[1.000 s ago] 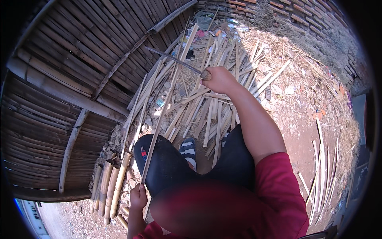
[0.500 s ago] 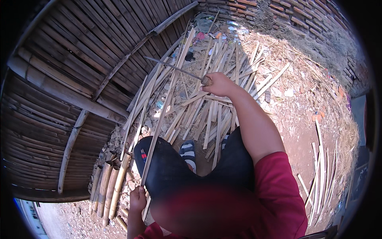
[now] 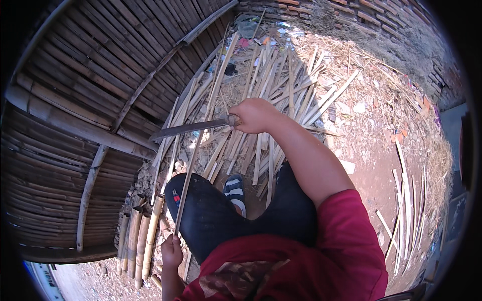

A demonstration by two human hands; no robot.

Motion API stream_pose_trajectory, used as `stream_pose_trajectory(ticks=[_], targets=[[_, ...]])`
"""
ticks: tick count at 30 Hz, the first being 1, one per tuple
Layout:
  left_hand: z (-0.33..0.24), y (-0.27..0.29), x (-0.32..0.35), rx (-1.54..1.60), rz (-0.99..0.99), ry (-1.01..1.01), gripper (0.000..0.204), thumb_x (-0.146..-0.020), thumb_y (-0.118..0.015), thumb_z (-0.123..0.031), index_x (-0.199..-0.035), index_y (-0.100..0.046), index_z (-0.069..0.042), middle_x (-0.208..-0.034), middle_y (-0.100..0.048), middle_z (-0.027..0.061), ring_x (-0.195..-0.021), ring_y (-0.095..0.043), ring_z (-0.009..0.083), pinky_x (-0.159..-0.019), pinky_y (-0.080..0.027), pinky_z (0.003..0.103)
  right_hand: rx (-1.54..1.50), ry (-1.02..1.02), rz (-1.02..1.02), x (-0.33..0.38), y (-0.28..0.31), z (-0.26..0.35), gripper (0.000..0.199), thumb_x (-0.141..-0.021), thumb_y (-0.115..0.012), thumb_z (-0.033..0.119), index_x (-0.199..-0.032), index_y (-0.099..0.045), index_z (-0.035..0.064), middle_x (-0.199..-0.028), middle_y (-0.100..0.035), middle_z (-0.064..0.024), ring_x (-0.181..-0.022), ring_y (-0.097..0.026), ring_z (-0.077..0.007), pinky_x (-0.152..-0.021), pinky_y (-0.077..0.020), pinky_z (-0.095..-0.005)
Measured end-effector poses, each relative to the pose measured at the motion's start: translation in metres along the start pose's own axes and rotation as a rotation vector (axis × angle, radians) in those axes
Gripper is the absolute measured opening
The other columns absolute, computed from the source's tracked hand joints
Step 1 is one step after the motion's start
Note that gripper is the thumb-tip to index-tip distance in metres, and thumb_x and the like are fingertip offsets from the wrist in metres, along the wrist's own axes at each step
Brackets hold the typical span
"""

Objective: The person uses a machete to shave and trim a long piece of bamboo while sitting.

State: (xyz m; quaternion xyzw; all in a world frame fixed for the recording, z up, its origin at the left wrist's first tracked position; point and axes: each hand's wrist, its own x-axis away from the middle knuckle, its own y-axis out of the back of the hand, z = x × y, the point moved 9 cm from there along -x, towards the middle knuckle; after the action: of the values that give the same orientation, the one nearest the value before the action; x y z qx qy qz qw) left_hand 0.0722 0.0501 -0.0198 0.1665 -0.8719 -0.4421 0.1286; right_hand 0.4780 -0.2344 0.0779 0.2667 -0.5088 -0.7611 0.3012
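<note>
My right hand (image 3: 255,116) is closed round the handle of a machete (image 3: 188,128). Its long dark blade points left, its broad side showing, and crosses over a bamboo strip (image 3: 187,183) in this view; whether they touch I cannot tell. Low on the left, my left hand (image 3: 172,252) grips the near end of that long, thin strip. From there it runs up past my left knee toward the far pile. Under and beyond the blade lies a heap of split bamboo strips (image 3: 261,145).
A slatted bamboo panel (image 3: 60,110) rises along the left. Several uncut bamboo poles (image 3: 143,241) stand by my left leg. A brick wall (image 3: 374,17) closes the far side. More thin strips (image 3: 406,220) lie on the ground at right, and litter (image 3: 246,42) is scattered at the back.
My right hand has come down and nearer, turning the machete so its blade swings lower across the strip. My left hand keeps its hold in nearly the same place.
</note>
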Motion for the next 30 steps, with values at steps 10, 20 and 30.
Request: stream_pose_trajectory(ticks=[10, 20, 30], targets=[[-0.110, 0.030, -0.075, 0.332, 0.054, 0.091, 0.041, -0.104, -0.058, -0.041, -0.089, -0.062, -0.003, -0.072, -0.052, -0.0025, -0.071, -0.045, 0.0054, -0.062, -0.038, 0.027, -0.604, -0.564, -0.827, 0.066, 0.079, -0.151, 0.045, -0.082, -0.079, 0.041, -0.102, -0.073, 0.0008, -0.089, -0.074, -0.0171, -0.090, -0.071, -0.0321, -0.082, -0.0534, -0.0419], [-0.324, -0.044, -0.237, 0.330, 0.203, -0.161, 0.061, -0.103, -0.059, -0.043, -0.143, -0.045, 0.001, -0.123, -0.060, 0.0120, -0.110, -0.062, 0.0198, -0.092, -0.050, 0.037, -0.773, -0.573, -1.014, 0.107, 0.094, -0.181, 0.040, -0.083, -0.083, 0.037, -0.092, -0.067, 0.0009, -0.068, -0.061, -0.0013, -0.057, -0.057, -0.0104, -0.055, -0.0471, -0.0273], [-0.316, -0.059, -0.247, 0.438, 0.093, -0.277, 0.064, -0.102, -0.061, -0.042, -0.146, -0.045, 0.001, -0.140, -0.056, 0.0167, -0.127, -0.056, 0.0246, -0.103, -0.046, 0.039, -0.727, -0.646, -0.810, 0.114, 0.077, -0.201, 0.049, -0.083, -0.078, 0.042, -0.110, -0.073, 0.0012, -0.096, -0.075, -0.0143, -0.090, -0.072, -0.0258, -0.083, -0.0543, -0.0381]])
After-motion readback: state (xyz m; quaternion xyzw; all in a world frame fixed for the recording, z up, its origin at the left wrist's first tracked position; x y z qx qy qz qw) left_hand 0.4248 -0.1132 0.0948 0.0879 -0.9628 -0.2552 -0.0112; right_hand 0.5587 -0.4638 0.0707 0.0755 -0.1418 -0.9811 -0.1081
